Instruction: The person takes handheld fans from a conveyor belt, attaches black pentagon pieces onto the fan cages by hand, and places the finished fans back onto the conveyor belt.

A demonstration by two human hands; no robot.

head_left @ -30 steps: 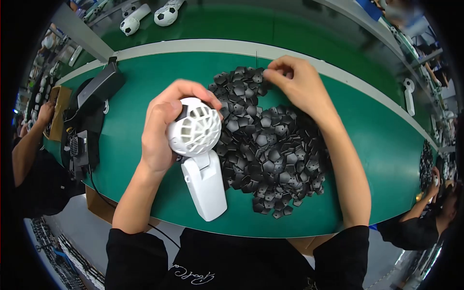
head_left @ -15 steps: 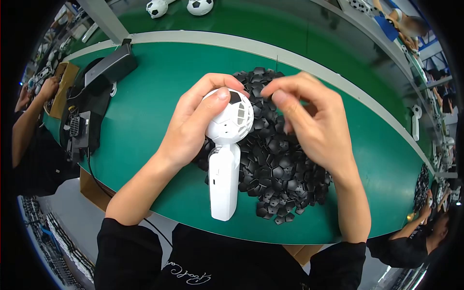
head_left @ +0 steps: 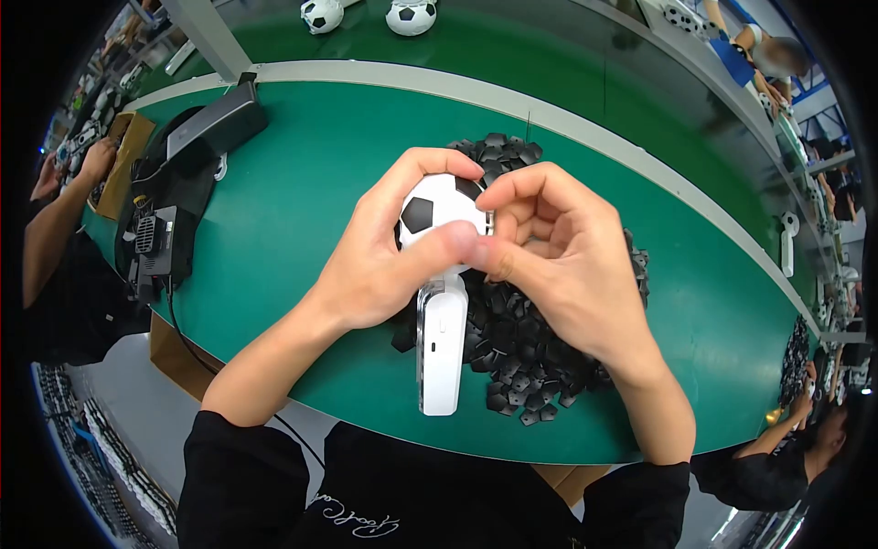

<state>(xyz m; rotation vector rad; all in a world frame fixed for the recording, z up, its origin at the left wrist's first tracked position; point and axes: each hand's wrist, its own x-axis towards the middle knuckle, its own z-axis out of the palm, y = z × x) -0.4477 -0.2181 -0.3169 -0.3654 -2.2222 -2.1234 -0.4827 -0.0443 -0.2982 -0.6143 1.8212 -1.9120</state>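
Observation:
A white handheld fan [head_left: 443, 343] with a soccer-ball head [head_left: 439, 201] stands over the table, its handle pointing toward me. My left hand [head_left: 370, 247] wraps the ball from the left, fingers over the top and thumb across its front. At the ball's right side is my right hand [head_left: 572, 261], index finger and thumb bent together against it. Whatever sits between those fingertips is hidden. Black pentagons show on the ball's front and top. Beneath both hands spreads a heap of loose black pentagon pieces [head_left: 526, 352].
On the left lie a black power unit [head_left: 165, 247] with a cable and a dark grey box [head_left: 215, 119]. A co-worker's hand [head_left: 96, 160] is at a cardboard box [head_left: 137, 151]. Two soccer-ball heads [head_left: 412, 16] rest beyond the pale rail [head_left: 384, 75]. Other people sit at right.
My right hand has moved left from above the black pieces to the ball. The ball has turned, bringing a black pentagon to the front, and the left thumb has slid lower.

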